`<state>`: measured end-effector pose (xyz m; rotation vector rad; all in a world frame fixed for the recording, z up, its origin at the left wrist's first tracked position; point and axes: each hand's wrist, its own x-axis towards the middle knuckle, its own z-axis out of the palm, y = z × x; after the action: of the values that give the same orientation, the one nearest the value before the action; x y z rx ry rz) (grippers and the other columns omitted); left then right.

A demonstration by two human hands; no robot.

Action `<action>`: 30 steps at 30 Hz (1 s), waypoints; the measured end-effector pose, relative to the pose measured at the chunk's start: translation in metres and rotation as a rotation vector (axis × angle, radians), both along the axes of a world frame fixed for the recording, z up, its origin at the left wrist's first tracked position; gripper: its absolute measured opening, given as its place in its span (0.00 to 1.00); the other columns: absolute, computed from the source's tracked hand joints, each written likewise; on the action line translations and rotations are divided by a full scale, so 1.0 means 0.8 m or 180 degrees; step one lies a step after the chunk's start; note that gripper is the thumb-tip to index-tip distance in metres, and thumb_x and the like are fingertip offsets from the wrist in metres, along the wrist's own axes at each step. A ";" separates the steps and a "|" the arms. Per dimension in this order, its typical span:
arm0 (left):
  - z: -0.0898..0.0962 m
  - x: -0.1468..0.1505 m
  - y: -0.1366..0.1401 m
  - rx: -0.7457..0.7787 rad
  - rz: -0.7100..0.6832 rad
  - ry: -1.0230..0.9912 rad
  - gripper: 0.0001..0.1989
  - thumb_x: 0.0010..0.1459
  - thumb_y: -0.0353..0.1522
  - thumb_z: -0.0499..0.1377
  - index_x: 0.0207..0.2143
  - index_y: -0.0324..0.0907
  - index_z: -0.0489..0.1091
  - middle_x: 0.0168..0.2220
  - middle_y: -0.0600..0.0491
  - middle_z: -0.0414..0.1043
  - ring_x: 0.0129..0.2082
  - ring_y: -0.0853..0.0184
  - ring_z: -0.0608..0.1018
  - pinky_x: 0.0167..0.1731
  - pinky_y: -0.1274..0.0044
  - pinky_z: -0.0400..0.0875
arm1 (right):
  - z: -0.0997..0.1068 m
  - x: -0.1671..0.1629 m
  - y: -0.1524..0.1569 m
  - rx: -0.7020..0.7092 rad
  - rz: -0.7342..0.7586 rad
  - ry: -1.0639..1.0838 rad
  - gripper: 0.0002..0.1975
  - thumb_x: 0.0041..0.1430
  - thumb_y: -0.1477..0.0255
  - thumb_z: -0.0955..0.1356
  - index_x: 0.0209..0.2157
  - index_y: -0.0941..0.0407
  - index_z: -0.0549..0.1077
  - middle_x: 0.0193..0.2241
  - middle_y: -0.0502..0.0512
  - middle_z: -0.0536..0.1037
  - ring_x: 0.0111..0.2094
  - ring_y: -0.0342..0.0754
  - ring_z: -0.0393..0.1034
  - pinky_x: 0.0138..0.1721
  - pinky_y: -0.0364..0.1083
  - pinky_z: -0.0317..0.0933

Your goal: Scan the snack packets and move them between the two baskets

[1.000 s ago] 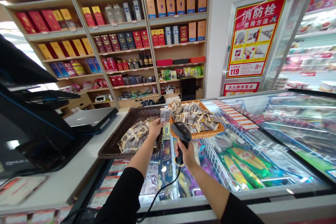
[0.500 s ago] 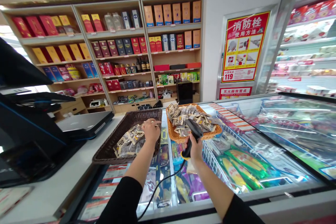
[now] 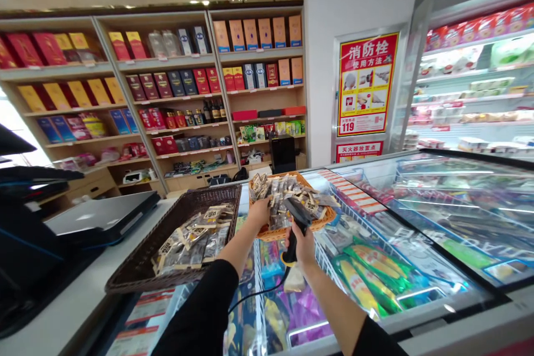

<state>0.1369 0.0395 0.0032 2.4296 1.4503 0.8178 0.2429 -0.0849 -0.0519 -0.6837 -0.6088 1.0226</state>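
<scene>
since half a second ago, the left hand has moved from over the dark brown basket to the orange basket, where it reaches in across the nine o'clock edge. its fingertips are among the small clear-and-cream packets heaped there; they are partly hidden, so i cannot tell whether they have closed on one. the right hand is wrapped around the handle of a black barcode scanner, as it was before, at the six o'clock side of the orange basket. the scanner's head overlaps the heap in view, and its black cable trails off toward seven o'clock.

the dark brown basket lies at nine o'clock from the orange one and holds a loose pile of similar packets, gathered mostly toward its three o'clock side. at ten o'clock from it, a flat silver-topped device sits on the white counter. beneath the glass of the freezer, green-and-yellow packs lie between four and five o'clock from the orange basket, and a red-and-yellow poster hangs at one o'clock.
</scene>
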 end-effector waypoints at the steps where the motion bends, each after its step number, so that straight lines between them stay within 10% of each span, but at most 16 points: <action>1: 0.000 -0.002 0.005 -0.0018 0.0126 -0.0165 0.14 0.53 0.28 0.57 0.43 0.41 0.74 0.38 0.40 0.77 0.40 0.53 0.78 0.44 0.68 0.65 | 0.001 0.000 0.001 -0.0012 -0.0008 0.0011 0.23 0.44 0.54 0.72 0.35 0.56 0.67 0.14 0.43 0.67 0.11 0.41 0.59 0.12 0.42 0.54; 9: 0.043 -0.092 0.022 -0.1029 0.0070 -0.2498 0.11 0.49 0.38 0.63 0.32 0.40 0.74 0.29 0.51 0.77 0.32 0.63 0.78 0.37 0.72 0.71 | 0.003 -0.002 -0.006 -0.0043 -0.0077 -0.0404 0.20 0.47 0.53 0.71 0.30 0.56 0.68 0.13 0.43 0.66 0.11 0.41 0.57 0.12 0.42 0.53; 17: -0.005 -0.149 -0.017 -0.1532 0.0217 -0.3802 0.18 0.50 0.46 0.61 0.38 0.43 0.68 0.31 0.53 0.76 0.29 0.67 0.78 0.29 0.75 0.73 | 0.014 -0.052 -0.041 0.0257 0.0395 -0.1569 0.18 0.53 0.55 0.68 0.23 0.55 0.67 0.10 0.45 0.64 0.11 0.41 0.57 0.15 0.42 0.53; 30: 0.001 -0.142 -0.029 -0.1127 -0.0262 -0.3873 0.30 0.32 0.42 0.72 0.39 0.38 0.74 0.39 0.45 0.79 0.40 0.59 0.79 0.43 0.68 0.73 | 0.004 -0.059 -0.048 -0.0060 0.0749 -0.2018 0.17 0.53 0.56 0.68 0.27 0.56 0.68 0.11 0.45 0.65 0.11 0.42 0.57 0.13 0.42 0.52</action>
<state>0.0235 0.0166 0.0038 1.2231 0.8521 1.4589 0.1956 -0.1234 -0.0483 -0.9783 -1.2545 1.0242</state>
